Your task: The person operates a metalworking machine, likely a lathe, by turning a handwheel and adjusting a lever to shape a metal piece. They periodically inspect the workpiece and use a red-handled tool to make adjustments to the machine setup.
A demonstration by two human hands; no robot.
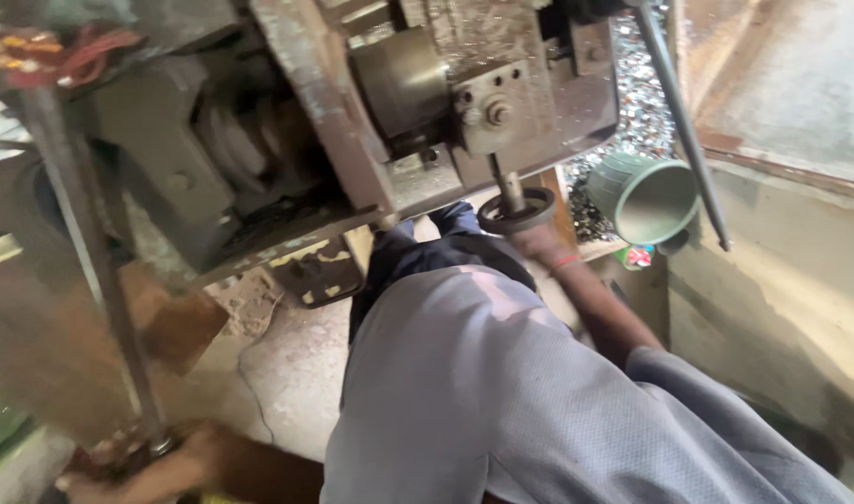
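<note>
Resting against the fingertips of the right hand (537, 241), a dark round metal ring (517, 211) is held up around the thin steel spindle (507, 185) that hangs beneath the rusty grey press machine (389, 112); the fingers are curled under the ring's lower rim, though how far they are closed cannot be told, since the ring hides them. A thin red band is seen on that wrist. Just beside the hand, to its right, a green plastic mug (647, 193) lies tilted on its side, and below it a small red and green printed packet (638, 256) is glimpsed. At the lower left, the left hand (142, 471) is wrapped closed around the foot of a long rusty iron rod (82, 243), blurred by motion.
</note>
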